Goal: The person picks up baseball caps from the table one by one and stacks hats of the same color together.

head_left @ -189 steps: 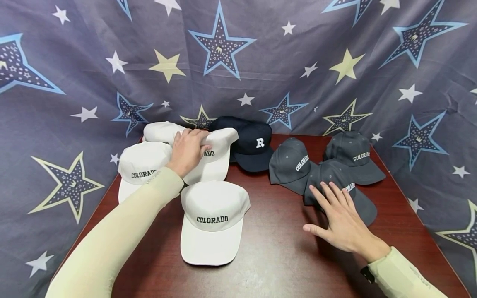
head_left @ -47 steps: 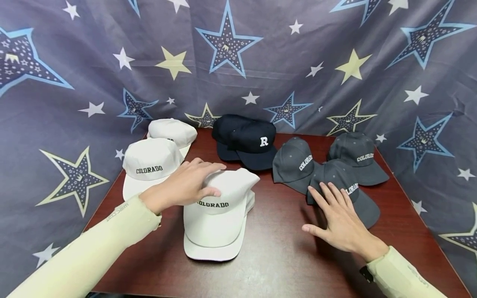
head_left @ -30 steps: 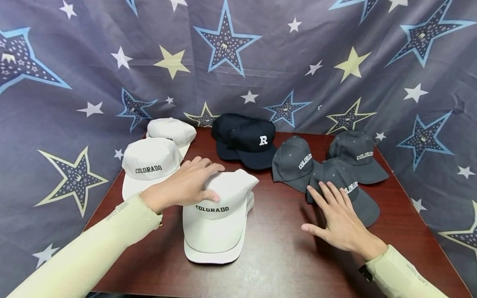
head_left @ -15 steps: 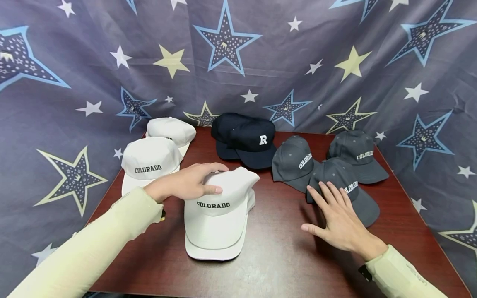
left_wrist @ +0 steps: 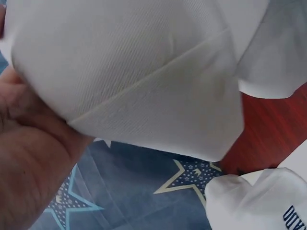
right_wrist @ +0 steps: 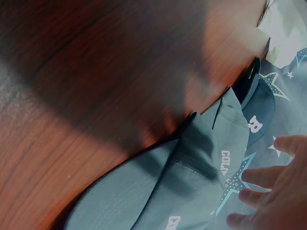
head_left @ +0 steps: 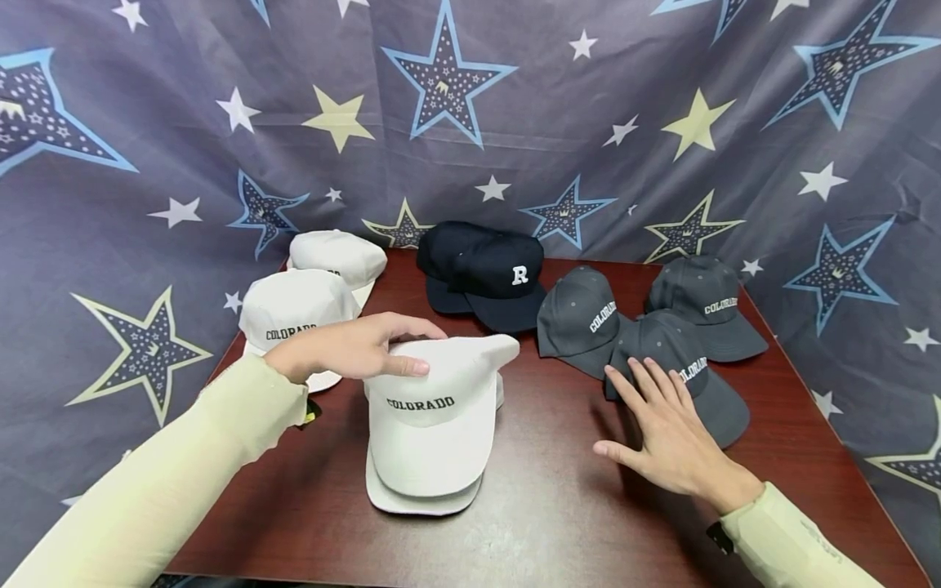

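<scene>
In the head view my left hand grips the crown of a white COLORADO cap, the thumb on its front. This cap overlaps a second white cap, whose brim shows below; whether the two touch I cannot tell. Close up in the left wrist view, the held cap covers the fingers, with the palm beside it. My right hand, fingers spread, is over a dark grey COLORADO cap; contact is unclear. Its fingers appear at the edge of the right wrist view, beside grey caps.
Two more white caps, one nearer and one behind, stand at the left. Navy caps, one marked R, sit at the back. Two other grey caps lie right on the brown table. A starred cloth hangs behind.
Since the earliest frame, my left hand has brought the white cap from the back group forward over the nearer one. Lately the held cap has shifted slightly right. The right hand stays put.
</scene>
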### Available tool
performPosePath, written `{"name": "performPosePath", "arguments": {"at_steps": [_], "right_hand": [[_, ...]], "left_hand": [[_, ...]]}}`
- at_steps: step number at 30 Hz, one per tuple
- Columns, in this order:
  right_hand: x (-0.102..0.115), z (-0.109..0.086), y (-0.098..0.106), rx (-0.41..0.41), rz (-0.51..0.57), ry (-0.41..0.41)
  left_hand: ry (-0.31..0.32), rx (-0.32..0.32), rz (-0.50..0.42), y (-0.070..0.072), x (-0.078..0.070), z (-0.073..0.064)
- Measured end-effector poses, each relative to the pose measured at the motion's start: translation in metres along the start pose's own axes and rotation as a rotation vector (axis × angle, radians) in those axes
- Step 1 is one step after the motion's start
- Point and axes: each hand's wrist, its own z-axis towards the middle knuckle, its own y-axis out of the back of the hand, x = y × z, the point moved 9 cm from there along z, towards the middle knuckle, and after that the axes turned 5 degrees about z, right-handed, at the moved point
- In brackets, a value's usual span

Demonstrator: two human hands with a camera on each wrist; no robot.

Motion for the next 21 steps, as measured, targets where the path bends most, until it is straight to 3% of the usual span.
{"name": "performPosePath", "arguments": {"at_steps": [5, 14, 21], "right_hand": [[0.000, 0.000, 0.000, 0.001, -0.004, -0.003], [0.001, -0.001, -0.001, 0.002, 0.000, -0.002], [0.004, 0.000, -0.003, -0.003, -0.002, 0.008]], "left_hand": [[0.023, 0.031, 0.164, -0.013, 0.001, 0.004], [0.123, -0.149, 0.309, -0.013, 0.016, 0.004], [0.118, -0.157, 0.352, -0.027, 0.024, 0.007]]}}
